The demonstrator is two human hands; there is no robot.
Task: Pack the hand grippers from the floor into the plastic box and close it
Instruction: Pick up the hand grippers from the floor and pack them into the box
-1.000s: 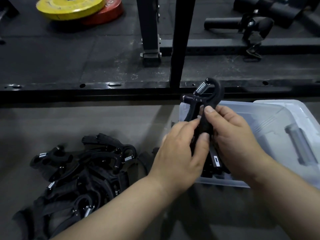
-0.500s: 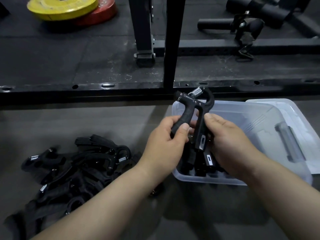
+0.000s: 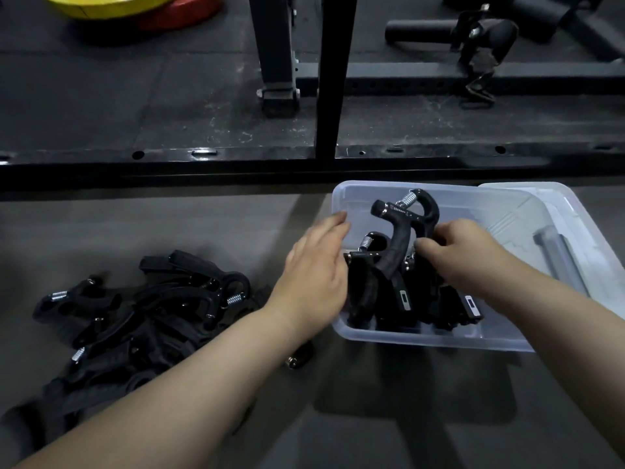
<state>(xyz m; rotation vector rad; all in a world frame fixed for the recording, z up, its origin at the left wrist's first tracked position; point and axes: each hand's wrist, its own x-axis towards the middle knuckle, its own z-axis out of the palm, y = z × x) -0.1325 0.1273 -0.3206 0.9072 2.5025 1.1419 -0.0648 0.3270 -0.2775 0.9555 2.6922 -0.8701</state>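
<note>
A clear plastic box (image 3: 436, 340) sits on the floor at centre right and holds several black hand grippers. The topmost hand gripper (image 3: 400, 238) stands tilted inside, spring end up. My right hand (image 3: 466, 255) grips its right handle from the right side. My left hand (image 3: 318, 275) hovers over the box's left rim with fingers relaxed and straight, holding nothing. A heap of black hand grippers (image 3: 135, 319) lies on the floor to the left of the box, partly hidden by my left forearm.
The clear lid (image 3: 575, 238) lies under the box on its right. A black steel rack base (image 3: 236, 164) and an upright post (image 3: 333, 76) cross just behind the box. Yellow and red weight plates (image 3: 135, 8) lie at far left; black roller pads (image 3: 473, 28) at far right.
The hand gripper has gone down from in front of me into the box. My left hand has let go of it and drawn back to the left; my right hand still holds it.
</note>
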